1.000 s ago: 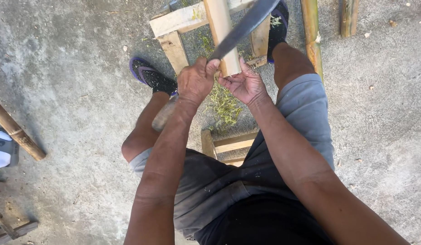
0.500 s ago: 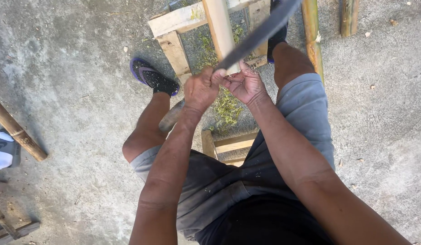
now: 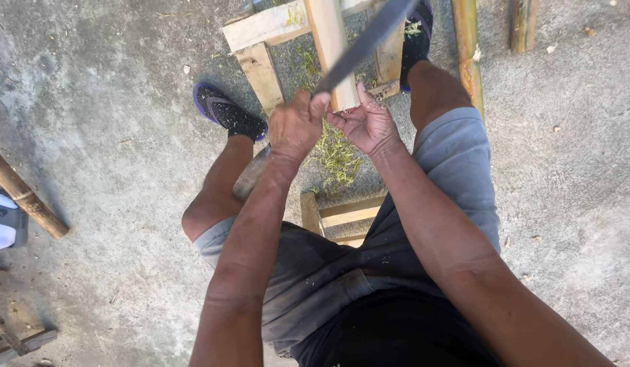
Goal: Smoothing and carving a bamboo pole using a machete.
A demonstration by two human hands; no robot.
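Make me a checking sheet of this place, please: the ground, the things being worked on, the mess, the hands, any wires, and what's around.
Surface: grey concrete floor, dusty, with small chips.
Job's things: pale peeled bamboo pole leaning on a rough wooden frame; long dark metal blade lies across the pole's lower end.
Clutter: greenish bamboo shavings heaped below the hands.
Grippers: left hand closed round the blade's handle end; right hand cups the pole's end.
Cables: nothing seen.
Surroundings: green bamboo poles lying at the top right, brown bamboo pole at the left, low wooden stool under the person, dark sandals on both feet.
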